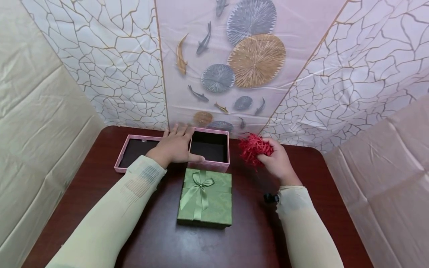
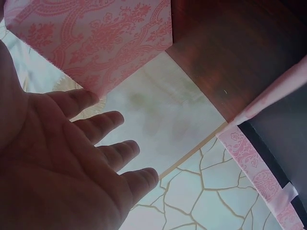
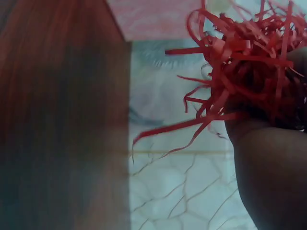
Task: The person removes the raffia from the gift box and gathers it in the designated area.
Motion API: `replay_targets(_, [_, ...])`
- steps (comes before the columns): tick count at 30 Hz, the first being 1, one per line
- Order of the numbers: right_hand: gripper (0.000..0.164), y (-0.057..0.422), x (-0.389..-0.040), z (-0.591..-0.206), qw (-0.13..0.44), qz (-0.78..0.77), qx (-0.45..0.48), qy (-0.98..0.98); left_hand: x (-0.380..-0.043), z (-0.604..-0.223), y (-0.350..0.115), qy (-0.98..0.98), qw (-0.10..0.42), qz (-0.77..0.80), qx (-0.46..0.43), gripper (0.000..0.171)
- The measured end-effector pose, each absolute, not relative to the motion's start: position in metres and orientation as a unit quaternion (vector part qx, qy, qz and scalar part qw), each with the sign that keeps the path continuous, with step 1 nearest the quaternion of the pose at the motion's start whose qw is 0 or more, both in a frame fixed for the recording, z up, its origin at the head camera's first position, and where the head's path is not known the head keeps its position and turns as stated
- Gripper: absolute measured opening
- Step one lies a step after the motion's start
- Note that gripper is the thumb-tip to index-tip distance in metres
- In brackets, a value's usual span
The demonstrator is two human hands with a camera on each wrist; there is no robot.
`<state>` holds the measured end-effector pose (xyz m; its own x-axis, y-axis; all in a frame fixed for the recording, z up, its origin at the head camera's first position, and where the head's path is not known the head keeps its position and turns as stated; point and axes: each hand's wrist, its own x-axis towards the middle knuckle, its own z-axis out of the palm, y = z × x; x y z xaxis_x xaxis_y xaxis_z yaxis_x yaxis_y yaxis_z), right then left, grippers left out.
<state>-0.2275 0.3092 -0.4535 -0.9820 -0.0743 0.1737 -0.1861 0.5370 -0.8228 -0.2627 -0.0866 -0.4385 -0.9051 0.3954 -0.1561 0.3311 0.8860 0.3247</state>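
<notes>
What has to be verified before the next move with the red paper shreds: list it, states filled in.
1. Right hand gripping the red paper shreds: ok.
2. Strands all gathered in: not ok; several stick out loosely in the right wrist view.
3. Pink box uncovered: ok; its dark inside shows from above.
4. Shallow pink lid off the pink box: ok; it lies to the left.
5. Left hand bracing the pink box firmly: cannot tell; the thumb is at the near rim, but pressure doesn't show.
6. Green box contents: cannot tell; its top is on.
</notes>
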Motion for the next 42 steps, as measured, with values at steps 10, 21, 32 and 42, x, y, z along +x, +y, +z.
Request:
replay_targets(10, [0.044,0.337,-0.232,-0.478,0.038,0.480,0.060,-0.874,-0.263,-0.441,-0.086,0.965,0.105,0.151,0.189,0.137])
replay_targets(21, [0.046,0.356,-0.238,-0.507,0.004,0.487,0.040,-0.873,-0.265,-0.444,-0.088,0.964,0.112,0.156,0.186,0.137])
replay_targets(32, [0.049,0.364,-0.244,-0.515,-0.026,0.409,0.061,-0.910,-0.263,-0.441,-0.088,0.963,0.112,0.156,0.186,0.137])
replay_targets(42, [0.058,0.362,-0.247,-0.516,-0.067,0.366,0.091,-0.924,-0.263,-0.443,-0.087,0.963,0.112,0.156,0.186,0.138])
